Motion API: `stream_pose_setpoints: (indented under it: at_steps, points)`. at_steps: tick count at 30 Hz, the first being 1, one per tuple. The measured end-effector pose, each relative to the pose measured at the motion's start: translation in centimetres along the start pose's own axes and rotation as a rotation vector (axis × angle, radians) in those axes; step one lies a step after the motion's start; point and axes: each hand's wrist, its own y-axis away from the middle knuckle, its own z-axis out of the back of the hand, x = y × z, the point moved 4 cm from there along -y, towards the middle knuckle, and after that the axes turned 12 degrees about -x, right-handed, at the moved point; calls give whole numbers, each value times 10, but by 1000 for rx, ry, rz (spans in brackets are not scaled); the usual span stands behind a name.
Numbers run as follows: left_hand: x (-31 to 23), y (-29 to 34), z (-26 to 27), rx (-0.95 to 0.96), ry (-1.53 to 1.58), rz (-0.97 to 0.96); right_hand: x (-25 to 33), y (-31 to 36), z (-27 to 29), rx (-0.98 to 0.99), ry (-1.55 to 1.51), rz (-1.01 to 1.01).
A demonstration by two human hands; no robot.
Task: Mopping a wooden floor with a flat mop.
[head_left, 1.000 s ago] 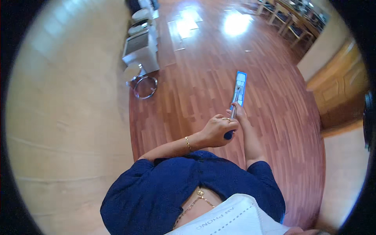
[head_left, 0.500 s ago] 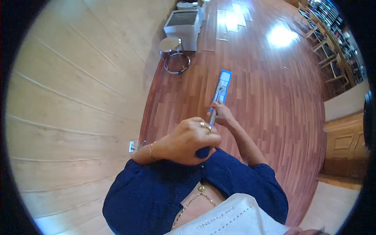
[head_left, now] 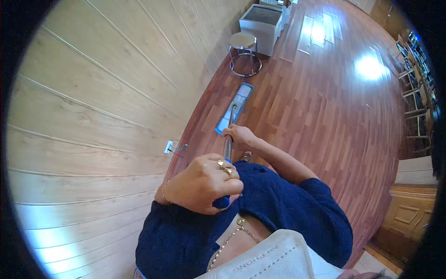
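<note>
A flat mop (head_left: 238,103) with a long blue-edged, pale head lies on the wooden floor ahead of me, near the left wall. Its metal pole rises toward my chest. My left hand (head_left: 204,183), with gold rings and a bracelet, is wrapped round the blue grip at the pole's top end. Lower down, my right hand (head_left: 241,137) is closed round the metal part of the pole. Between the mop head and my body, part of my foot (head_left: 246,156) shows on the floor.
A round stool (head_left: 243,42) with chrome legs stands by the left wall, in front of a white cabinet (head_left: 262,28). A socket with a plug and cord (head_left: 169,147) sits low on the wall panelling (head_left: 107,125). Wooden chairs (head_left: 415,100) line the far right; a wooden door (head_left: 406,218) is nearer.
The mop head has moved left, toward the wall, with both hands still on the pole. My view has turned, so stool and cabinet sit further right. My foot has come into sight.
</note>
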Motion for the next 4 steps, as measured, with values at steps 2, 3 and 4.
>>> stream_pose_setpoints:
  at_steps: [2,3,4]
  points:
    - [2,7,4,-89,-44,37,5,-10,-12,44,9,45]
    - [3,10,4,-69,-56,45,5,-13,-18,104,44,33]
    - [3,16,4,-60,-79,65,18,-18,-14,172,78,37]
